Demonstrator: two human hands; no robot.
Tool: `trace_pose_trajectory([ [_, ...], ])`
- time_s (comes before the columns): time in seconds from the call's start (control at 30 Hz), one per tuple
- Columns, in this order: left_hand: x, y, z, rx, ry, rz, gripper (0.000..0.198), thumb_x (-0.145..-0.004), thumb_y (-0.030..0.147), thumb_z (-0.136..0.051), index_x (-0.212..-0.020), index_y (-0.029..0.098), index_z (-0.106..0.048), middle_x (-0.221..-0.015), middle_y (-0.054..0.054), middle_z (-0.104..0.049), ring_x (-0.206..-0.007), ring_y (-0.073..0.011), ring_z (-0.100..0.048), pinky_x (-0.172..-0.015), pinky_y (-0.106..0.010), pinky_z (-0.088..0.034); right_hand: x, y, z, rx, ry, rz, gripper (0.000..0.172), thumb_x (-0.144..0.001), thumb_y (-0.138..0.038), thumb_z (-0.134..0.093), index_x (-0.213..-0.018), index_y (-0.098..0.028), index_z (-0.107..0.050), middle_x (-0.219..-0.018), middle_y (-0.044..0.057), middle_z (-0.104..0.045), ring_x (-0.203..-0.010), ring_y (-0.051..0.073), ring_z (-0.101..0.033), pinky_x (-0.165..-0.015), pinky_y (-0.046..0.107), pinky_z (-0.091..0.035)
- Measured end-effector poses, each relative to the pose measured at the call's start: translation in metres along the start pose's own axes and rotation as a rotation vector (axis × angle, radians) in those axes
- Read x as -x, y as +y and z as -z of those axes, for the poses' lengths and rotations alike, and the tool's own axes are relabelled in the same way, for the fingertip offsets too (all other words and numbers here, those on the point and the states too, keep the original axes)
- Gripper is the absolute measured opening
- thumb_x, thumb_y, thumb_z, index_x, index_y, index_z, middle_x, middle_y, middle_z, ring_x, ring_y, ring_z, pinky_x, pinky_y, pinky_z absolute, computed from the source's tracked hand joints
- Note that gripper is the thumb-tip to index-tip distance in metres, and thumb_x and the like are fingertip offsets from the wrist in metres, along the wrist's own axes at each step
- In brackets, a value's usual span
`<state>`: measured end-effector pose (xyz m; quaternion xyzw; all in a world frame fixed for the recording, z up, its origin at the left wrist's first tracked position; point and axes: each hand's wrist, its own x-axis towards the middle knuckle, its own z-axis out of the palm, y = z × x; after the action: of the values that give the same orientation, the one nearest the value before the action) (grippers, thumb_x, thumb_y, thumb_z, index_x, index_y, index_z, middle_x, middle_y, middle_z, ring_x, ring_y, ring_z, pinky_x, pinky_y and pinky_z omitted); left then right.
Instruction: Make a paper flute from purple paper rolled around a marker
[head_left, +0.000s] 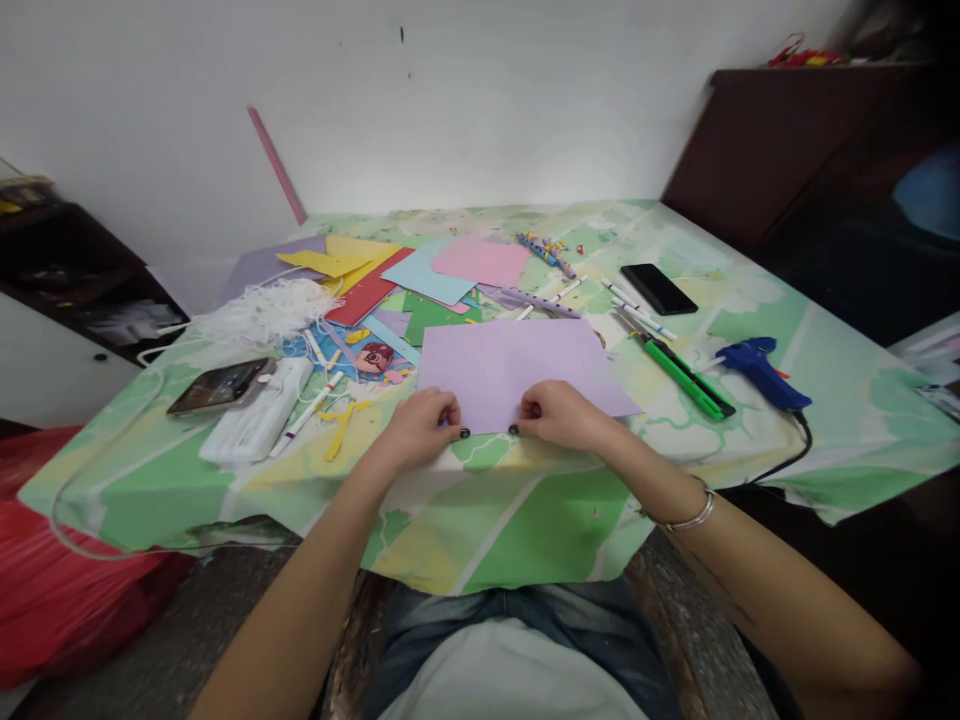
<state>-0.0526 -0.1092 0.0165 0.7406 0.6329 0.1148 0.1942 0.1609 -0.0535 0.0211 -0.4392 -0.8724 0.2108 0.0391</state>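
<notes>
Both hands at the near edge of the lilac sheet (510,365)

The sheet lies on the patterned tablecloth (187,505) straight in front of you, its near edge close to the table's front. Your left hand (429,418) and right hand (559,412) each have the fingers curled in and the thumb drawn narrow against them, seemingly pinching that edge, with a stretch of paper between the thumbs; how firm the grip is, I cannot tell. To handle this edge cleanly, match the pressure of both pinches, line the thumbs up along it and move them evenly, so the paper neither skews nor creases. Mind the sheet's right side as well: the green cutter (679,372) lies near it, and a swing that way could snag the paper.
</notes>
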Motion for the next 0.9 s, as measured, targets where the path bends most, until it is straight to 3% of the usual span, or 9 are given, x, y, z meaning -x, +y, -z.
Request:
trace_pose_trajectory([
  [0.23,0.014,-0.026,0.012,0.016,0.012,0.041,0.005,-0.069,0.023,-0.054,-0.069,0.018,-0.053,-0.069,0.000,-0.051,-0.065,-0.0145,-0.045,-0.057,-0.026,-0.032,0.012,0.016,0.008,-0.022,-0.001,-0.063,0.013,-0.070,-0.027,-0.061,-0.062,-0.017,-0.062,-0.062,0.001,-0.063,-0.057,0.013,-0.052,-0.053,0.023,-0.032],
  [0.47,0.027,-0.035,0.025,0.041,0.008,0.139,0.007,-0.066,0.025,-0.051,-0.066,0.019,-0.051,-0.063,0.002,-0.047,-0.060,-0.0142,-0.043,-0.055,-0.026,-0.031,0.021,0.039,0.019,0.003,-0.029,-0.155,0.014,-0.067,-0.032,-0.065,-0.066,-0.019,-0.065,-0.065,0.001,-0.065,-0.062,0.015,-0.056,-0.054,0.024,-0.034],
  [0.9,0.027,-0.050,0.025,0.034,-0.030,0.164,0.015,-0.064,0.034,-0.051,-0.066,0.019,-0.051,-0.058,0.003,-0.046,-0.057,-0.0138,-0.043,-0.055,-0.025,-0.032,0.042,0.080,0.040,-0.008,-0.045,-0.247,0.016,-0.064,-0.034,-0.067,-0.062,-0.018,-0.064,-0.059,0.001,-0.062,-0.060,0.015,-0.056,-0.052,0.024,-0.035],
])
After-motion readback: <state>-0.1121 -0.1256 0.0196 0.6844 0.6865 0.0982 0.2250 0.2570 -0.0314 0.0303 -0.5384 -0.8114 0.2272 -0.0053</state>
